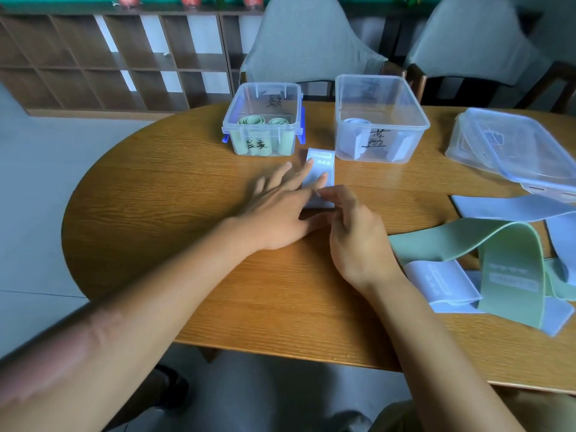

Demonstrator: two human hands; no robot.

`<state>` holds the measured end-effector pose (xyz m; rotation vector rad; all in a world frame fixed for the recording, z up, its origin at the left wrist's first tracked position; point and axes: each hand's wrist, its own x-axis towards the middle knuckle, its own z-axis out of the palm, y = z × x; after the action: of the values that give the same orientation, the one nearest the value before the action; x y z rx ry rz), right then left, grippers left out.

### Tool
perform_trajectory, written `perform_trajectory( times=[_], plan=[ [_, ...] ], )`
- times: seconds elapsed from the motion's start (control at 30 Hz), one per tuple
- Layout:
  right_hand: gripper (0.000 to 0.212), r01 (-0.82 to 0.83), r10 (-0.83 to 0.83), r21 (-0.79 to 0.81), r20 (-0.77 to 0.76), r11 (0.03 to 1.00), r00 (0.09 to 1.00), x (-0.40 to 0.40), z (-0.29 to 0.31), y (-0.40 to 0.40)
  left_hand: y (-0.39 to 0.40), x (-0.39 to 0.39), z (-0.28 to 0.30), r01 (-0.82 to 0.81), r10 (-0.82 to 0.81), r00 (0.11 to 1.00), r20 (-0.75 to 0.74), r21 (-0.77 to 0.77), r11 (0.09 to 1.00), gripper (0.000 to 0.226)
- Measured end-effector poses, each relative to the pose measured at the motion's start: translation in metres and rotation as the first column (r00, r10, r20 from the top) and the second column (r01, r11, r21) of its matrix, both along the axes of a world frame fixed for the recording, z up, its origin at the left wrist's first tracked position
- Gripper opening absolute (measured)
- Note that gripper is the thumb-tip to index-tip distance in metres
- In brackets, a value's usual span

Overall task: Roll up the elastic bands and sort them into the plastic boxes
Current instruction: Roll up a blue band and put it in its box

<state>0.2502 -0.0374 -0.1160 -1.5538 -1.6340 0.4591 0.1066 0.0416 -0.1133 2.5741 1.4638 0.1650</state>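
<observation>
Fingers of the left hand (280,210) lie spread flat on the blue band (321,169), whose long axis runs toward the table's (156,194) far edge between the two boxes, while the right hand (352,226) pinches its near end, ready to roll away.

Two boxes were set on the table (156,194) toward twelve o'clock: the box with rolled bands (263,120) at eleven, the second box (381,118) at one. A flat band (321,169) was laid just before them, between the two. Lids (514,145) were stacked at two o'clock; loose bands (498,260) were heaped at three. Chairs (311,42) were placed behind the table.
</observation>
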Motion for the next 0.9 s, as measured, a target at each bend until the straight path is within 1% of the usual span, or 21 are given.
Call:
perform_trajectory(
  times=[0.07,0.1,0.13,0.2,0.27,0.33,0.43,0.57,0.73,0.83,0.9],
  plan=[
    [0.044,0.011,-0.011,-0.018,0.035,1.0,0.999,-0.001,0.0,0.001,-0.001,-0.002,-0.006,0.004,-0.009,0.996,0.09,0.054,0.999,0.083],
    [0.044,0.017,-0.016,-0.022,0.044,1.0,0.999,-0.001,0.0,0.001,-0.002,-0.003,-0.008,-0.001,-0.016,0.985,0.174,0.094,0.996,0.084],
    [0.044,0.022,-0.021,-0.024,0.049,0.999,0.999,-0.001,0.0,0.002,-0.004,-0.003,-0.011,-0.009,-0.03,0.962,0.272,0.143,0.99,0.078],
    [0.045,0.033,-0.031,-0.028,0.056,0.999,0.998,-0.002,0.0,0.003,-0.005,-0.005,-0.014,-0.047,-0.063,0.89,0.452,0.229,0.972,0.055],
    [0.044,0.041,-0.039,-0.042,0.049,0.998,0.998,-0.002,0.001,0.003,-0.009,-0.006,-0.014,-0.066,-0.062,0.83,0.554,0.208,0.976,0.037],
    [0.041,0.042,-0.041,-0.047,0.027,0.998,0.999,-0.002,0.001,0.002,-0.012,-0.007,-0.013,-0.049,-0.065,0.817,0.573,0.182,0.982,0.026],
    [0.038,0.068,-0.071,-0.056,-0.051,0.996,0.996,-0.003,0.003,-0.003,-0.014,-0.006,-0.012,-0.063,-0.075,0.817,0.572,0.218,0.974,0.017],
    [0.036,0.124,-0.14,-0.102,-0.164,0.987,0.977,-0.004,0.006,-0.017,-0.026,-0.005,-0.011,-0.125,-0.031,0.811,0.584,0.226,0.966,0.017],
    [0.033,0.129,-0.17,-0.17,-0.257,0.977,0.951,-0.001,0.009,-0.043,-0.058,-0.006,-0.014,-0.219,0.057,0.785,0.617,0.189,0.957,0.019],
    [0.032,0.105,-0.155,-0.18,-0.29,0.978,0.944,-0.002,0.009,-0.059,-0.077,-0.009,-0.014,-0.281,0.12,0.76,0.638,0.157,0.947,0.021],
    [0.031,0.09,-0.14,-0.182,-0.283,0.979,0.949,-0.003,0.008,-0.069,-0.088,-0.01,-0.014,-0.296,0.134,0.75,0.647,0.148,0.944,0.021]
  ],
)
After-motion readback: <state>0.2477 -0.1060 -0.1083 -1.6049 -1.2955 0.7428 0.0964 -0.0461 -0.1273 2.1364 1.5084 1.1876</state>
